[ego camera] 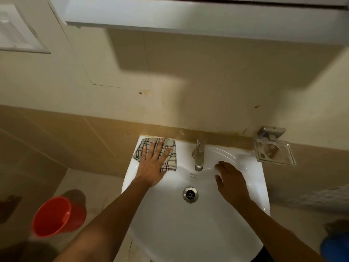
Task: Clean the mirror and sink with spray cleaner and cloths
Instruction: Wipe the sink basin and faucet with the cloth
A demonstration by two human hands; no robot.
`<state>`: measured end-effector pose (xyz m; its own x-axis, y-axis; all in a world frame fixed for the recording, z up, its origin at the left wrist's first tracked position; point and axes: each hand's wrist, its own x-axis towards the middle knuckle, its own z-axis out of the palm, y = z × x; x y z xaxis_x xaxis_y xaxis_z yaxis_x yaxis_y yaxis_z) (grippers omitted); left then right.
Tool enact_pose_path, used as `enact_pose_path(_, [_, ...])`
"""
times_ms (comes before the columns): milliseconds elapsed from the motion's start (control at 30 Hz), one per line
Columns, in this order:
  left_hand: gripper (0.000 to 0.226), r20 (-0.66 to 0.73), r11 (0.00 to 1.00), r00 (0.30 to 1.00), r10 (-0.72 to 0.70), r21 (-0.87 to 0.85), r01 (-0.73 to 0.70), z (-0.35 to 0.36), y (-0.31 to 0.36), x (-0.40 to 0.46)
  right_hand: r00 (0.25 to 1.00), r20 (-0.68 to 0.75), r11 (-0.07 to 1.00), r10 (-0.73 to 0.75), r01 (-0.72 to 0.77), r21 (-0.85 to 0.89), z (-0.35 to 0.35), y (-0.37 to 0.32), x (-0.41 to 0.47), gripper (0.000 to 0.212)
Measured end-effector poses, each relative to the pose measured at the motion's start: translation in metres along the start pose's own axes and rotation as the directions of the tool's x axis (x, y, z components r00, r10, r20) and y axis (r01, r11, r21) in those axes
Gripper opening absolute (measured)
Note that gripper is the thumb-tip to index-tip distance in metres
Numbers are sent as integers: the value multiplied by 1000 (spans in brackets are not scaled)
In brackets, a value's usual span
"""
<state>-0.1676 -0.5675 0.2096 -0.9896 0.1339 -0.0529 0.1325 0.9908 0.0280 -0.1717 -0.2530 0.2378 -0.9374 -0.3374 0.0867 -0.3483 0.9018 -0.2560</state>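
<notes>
Both forearms are seen bare up to the hands; no sleeves, rings or watch are worn.

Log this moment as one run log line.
left hand flat, pressing checked cloth on sink rim | right hand empty, over basin beside faucet

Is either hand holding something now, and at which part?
Nothing is gripped. The left hand lies flat, fingers spread, on the checked cloth at the sink rim. The right hand is empty.
</notes>
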Motion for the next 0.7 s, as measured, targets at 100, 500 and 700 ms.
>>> enact_pose_path(100, [85, 0, 999, 999, -43, 22, 43, -8, -22, 10, 999, -32, 1000, 15, -14, 23, 0, -1, 2, 30])
enact_pose_path(500, [90, -27, 998, 999, -27, -51, 26, 3, 15, 6, 1000, -19, 1000, 12, -12, 13, -8, 9, 6, 37])
enact_pose_path(700, [84, 12, 993, 999, 36, -113, -35, 10, 85, -1, 991, 35, 981, 126, -119, -154, -15, 44, 7, 53])
